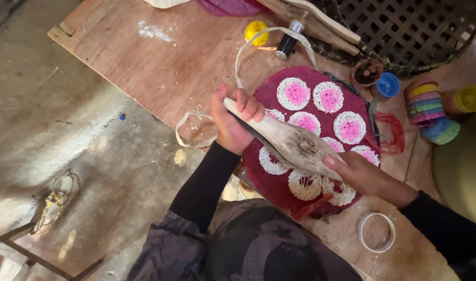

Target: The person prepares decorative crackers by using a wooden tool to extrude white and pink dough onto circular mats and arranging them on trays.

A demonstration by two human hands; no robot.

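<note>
We see our left hand (233, 122) wrapped tight around the narrow end of a pale wooden paddle (287, 140), and our right hand (358, 174) pressing flat on its broad end, fingers together. The paddle lies slanted across a round maroon mat (313, 135) with white-and-pink woven circles. The mat rests on a worn plywood tabletop (160, 62) above a concrete floor (66, 135). A woven basket (415, 31), stacked coloured rings (425, 104) and a white ring (376, 232) lie nearby.

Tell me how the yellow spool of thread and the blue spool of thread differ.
The yellow spool sits at the far edge of the board beside a black bottle; the blue spool sits near the stack of colored rings. The yellow one looks rounder, the blue one flatter. Both rest untouched, away from the hands.
</note>
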